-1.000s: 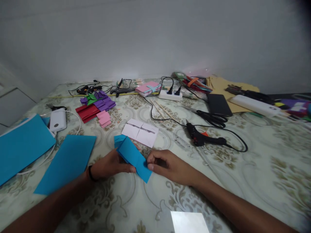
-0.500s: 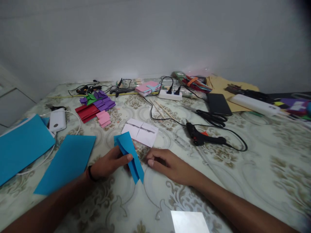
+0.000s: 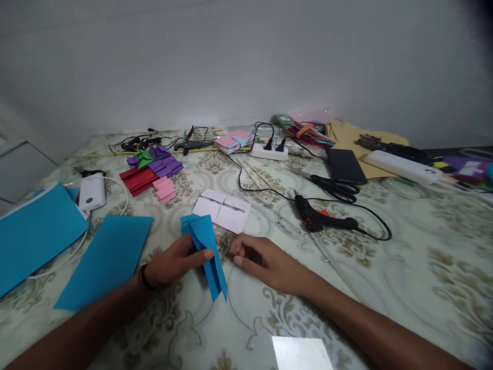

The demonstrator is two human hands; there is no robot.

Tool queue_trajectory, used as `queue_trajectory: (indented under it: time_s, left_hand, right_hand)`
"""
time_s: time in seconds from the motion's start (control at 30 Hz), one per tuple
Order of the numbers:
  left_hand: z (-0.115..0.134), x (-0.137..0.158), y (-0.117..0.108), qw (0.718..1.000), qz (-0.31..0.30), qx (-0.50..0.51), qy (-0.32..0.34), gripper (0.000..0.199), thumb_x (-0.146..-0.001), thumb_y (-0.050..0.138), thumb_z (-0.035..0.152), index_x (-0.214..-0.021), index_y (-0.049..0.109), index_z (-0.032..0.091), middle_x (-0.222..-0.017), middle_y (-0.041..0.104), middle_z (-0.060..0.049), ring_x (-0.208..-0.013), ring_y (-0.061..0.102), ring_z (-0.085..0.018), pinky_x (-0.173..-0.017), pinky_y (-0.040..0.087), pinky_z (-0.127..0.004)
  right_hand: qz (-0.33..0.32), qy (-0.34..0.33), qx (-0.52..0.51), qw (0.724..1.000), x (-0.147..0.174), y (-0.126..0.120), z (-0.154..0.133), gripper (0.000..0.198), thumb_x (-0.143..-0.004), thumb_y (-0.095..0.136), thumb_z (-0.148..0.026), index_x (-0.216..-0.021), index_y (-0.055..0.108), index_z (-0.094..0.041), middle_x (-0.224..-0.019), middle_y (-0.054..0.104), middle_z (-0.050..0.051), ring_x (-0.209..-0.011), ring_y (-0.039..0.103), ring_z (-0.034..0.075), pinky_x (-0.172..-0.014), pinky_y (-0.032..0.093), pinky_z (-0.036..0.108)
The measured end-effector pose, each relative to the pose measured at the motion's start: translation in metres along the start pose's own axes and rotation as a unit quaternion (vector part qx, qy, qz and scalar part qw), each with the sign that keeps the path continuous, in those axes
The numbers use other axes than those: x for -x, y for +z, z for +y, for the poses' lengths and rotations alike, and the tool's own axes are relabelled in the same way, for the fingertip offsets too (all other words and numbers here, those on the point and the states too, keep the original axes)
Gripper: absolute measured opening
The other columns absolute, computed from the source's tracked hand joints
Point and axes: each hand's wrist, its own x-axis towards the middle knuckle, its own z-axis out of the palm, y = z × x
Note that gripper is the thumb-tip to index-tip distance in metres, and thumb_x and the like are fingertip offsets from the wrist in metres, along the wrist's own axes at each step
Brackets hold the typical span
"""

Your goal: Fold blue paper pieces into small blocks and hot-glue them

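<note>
The left hand (image 3: 173,264) pinches the folded blue paper (image 3: 206,252) between thumb and fingers, grasping it near its upper end. The paper's long axis runs from behind the left fingertips toward the person, its lower point hanging free just above the tablecloth (image 3: 385,288). The right hand (image 3: 265,262) rests palm-down just right of the paper, fingers loosely curled, holding nothing, fingertips close to the paper's edge but apart from it. Beyond the paper lies a white sheet (image 3: 223,209); further right of it, a glue gun (image 3: 321,218)
</note>
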Motion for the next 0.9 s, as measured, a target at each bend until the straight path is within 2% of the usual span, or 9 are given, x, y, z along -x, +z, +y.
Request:
queue_trajectory:
  time_s: [0.17,0.3,0.37,0.47,0.53,0.7,0.83,0.9]
  left_hand:
    - [0.003,-0.001,0.002,1.000,-0.003,-0.008,0.015,0.043,-0.095,0.057,0.057,-0.090,0.065,0.016,-0.085,0.067,-0.004,-0.082,0.061,-0.021,-0.074,0.052,-0.031]
    - [-0.002,-0.003,0.003,0.999,-0.006,0.043,0.025,0.043,-0.095,0.062,0.058,-0.102,0.067,0.016,-0.096,0.072,-0.006,-0.088,0.066,-0.022,-0.079,0.055,-0.032]
    - [-0.006,-0.004,0.004,0.998,-0.022,0.062,0.020,0.047,-0.093,0.063,0.061,-0.101,0.067,0.015,-0.090,0.073,-0.007,-0.078,0.067,-0.020,-0.071,0.056,-0.030]
    - [-0.010,-0.006,0.004,0.997,-0.047,0.066,0.001,0.053,-0.092,0.061,0.067,-0.089,0.067,0.014,-0.071,0.070,-0.005,-0.062,0.065,-0.017,-0.057,0.051,-0.025]
    - [-0.010,-0.006,0.004,0.997,-0.047,0.054,-0.003,0.055,-0.092,0.061,0.067,-0.083,0.067,0.013,-0.068,0.070,-0.006,-0.061,0.065,-0.016,-0.057,0.051,-0.024]
    - [-0.004,-0.004,0.005,0.998,-0.022,0.051,-0.020,0.052,-0.094,0.060,0.065,-0.085,0.068,0.014,-0.075,0.072,-0.006,-0.068,0.067,-0.019,-0.062,0.054,-0.027]
    - [0.000,-0.002,0.004,0.998,0.046,0.038,-0.017,0.044,-0.093,0.062,0.060,-0.089,0.069,0.017,-0.091,0.074,-0.007,-0.089,0.068,-0.025,-0.079,0.056,-0.032]
    - [0.001,-0.001,0.004,0.997,0.043,0.055,-0.025,0.041,-0.091,0.065,0.058,-0.093,0.069,0.017,-0.095,0.075,-0.006,-0.092,0.067,-0.025,-0.083,0.055,-0.033]
  right_hand:
    - [-0.001,-0.034,-0.014,0.999,0.004,0.002,0.004,0.018,-0.101,0.058,-0.031,-0.114,0.056,-0.019,-0.095,0.062,0.003,-0.075,0.057,0.014,-0.065,0.047,0.025]
    - [-0.007,-0.098,0.037,0.994,0.007,0.005,0.005,0.050,-0.098,0.060,-0.022,-0.145,0.046,-0.025,-0.114,0.064,0.007,-0.080,0.060,0.014,-0.069,0.052,0.028]
    - [-0.010,-0.129,0.086,0.988,0.008,0.007,0.004,0.060,-0.098,0.061,-0.021,-0.154,0.041,-0.028,-0.114,0.064,0.007,-0.083,0.060,0.016,-0.077,0.054,0.032]
    - [-0.028,-0.157,0.131,0.979,0.008,0.008,0.002,0.062,-0.100,0.059,-0.021,-0.158,0.040,-0.029,-0.112,0.061,0.008,-0.091,0.060,0.019,-0.085,0.055,0.036]
    - [-0.037,-0.169,0.136,0.975,0.009,0.009,0.000,0.062,-0.100,0.058,-0.019,-0.159,0.040,-0.029,-0.116,0.060,0.009,-0.100,0.061,0.020,-0.089,0.054,0.037]
    - [-0.033,-0.181,0.141,0.973,0.010,0.010,-0.001,0.069,-0.099,0.058,-0.016,-0.161,0.035,-0.031,-0.127,0.057,0.010,-0.110,0.060,0.020,-0.095,0.054,0.036]
    - [-0.021,-0.185,0.151,0.971,0.011,0.013,-0.001,0.072,-0.097,0.060,-0.015,-0.161,0.034,-0.033,-0.131,0.057,0.011,-0.112,0.061,0.021,-0.094,0.056,0.037]
    - [-0.010,-0.184,0.152,0.971,0.012,0.013,-0.001,0.072,-0.096,0.059,-0.014,-0.161,0.035,-0.033,-0.131,0.057,0.011,-0.112,0.062,0.022,-0.094,0.056,0.037]
